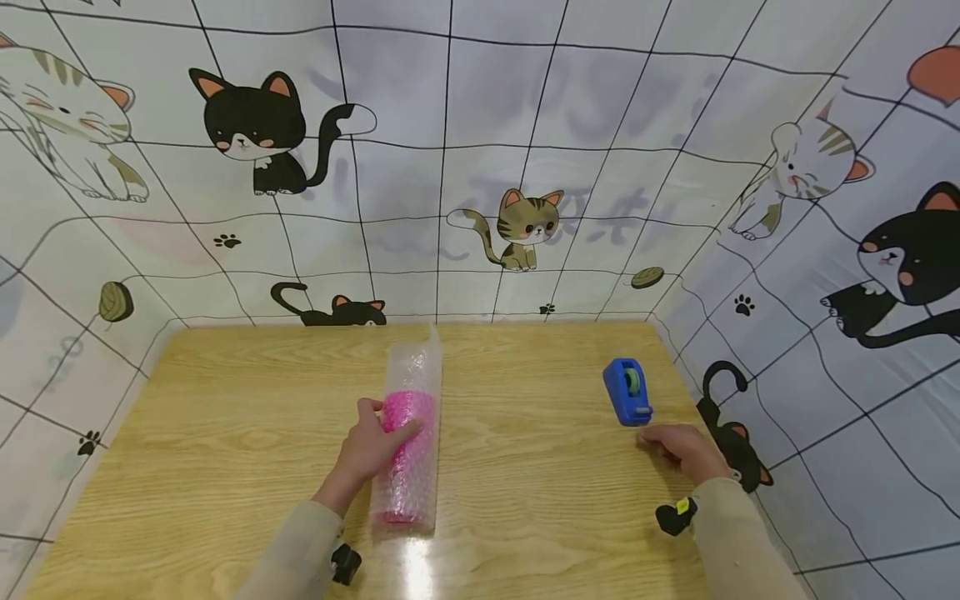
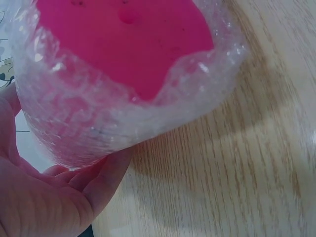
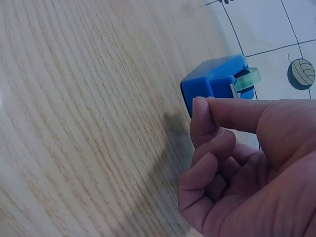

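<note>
The left hand [image 1: 371, 450] grips the bundle [image 1: 405, 492], thumb uppermost; the right hand [image 1: 684, 450] has thumb and index closed together at the 5 o'clock of the dispenser [image 1: 619, 400], any strip between them indiscernible. Bundle lies on the table [image 1: 525, 467], dispenser toward 2 to 3 o'clock. Step judged: drawing tape [image 3: 248, 79]; advise a straight, even pull, light left pressure sparing the bubbles. Clear, dimpled wrap [image 1: 414, 360]; flat-ended pink core [image 2: 133, 44]; glossy blue dispenser.

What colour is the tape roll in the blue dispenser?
The tape roll is pale green, showing best in the right wrist view.
</note>
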A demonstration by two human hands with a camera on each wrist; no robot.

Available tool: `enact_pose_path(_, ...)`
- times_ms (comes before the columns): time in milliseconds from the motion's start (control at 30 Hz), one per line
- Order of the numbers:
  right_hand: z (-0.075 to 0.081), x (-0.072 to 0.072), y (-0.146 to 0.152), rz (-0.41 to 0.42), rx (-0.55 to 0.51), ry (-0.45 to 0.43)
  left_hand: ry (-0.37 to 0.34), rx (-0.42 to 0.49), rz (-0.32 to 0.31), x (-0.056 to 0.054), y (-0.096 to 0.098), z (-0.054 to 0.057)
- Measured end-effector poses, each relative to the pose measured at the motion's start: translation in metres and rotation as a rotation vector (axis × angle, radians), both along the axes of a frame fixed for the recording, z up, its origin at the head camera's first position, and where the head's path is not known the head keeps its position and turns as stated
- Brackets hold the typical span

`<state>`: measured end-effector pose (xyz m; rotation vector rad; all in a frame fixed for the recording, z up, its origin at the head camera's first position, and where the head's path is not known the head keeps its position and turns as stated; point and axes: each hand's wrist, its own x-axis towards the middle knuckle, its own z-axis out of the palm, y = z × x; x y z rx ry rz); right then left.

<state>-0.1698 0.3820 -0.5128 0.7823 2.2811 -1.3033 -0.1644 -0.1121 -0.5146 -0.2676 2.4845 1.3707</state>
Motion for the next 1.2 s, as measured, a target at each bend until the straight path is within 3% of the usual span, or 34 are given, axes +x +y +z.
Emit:
enact_pose_path(267,-0.005,-0.004,-0.008,0.027,-0.011,0.014,0.008,0.013,-0.004,0.000,0.001,-0.001)
enact_pose_path(533,-0.008,-0.004,-0.027,0.151,0.009,0.019,0.009,0.022,-0.002,0.001,0.001,-0.001)
enact_pose_path(767,-0.001,-0.008,-0.055,0.325,-0.055,0.130,0.013,0.015,-0.003,0.002,0.001,-0.001)
enact_pose_path(933,0.001,-0.017,-0.081,0.354,-0.111,0.163,0.022,0.008,0.002,0.004,0.001,-0.003)
enact_pose_path(1200,0.007,-0.023,-0.119,0.469,-0.170,0.189,0.021,0.002,0.007,0.006,0.001,-0.005)
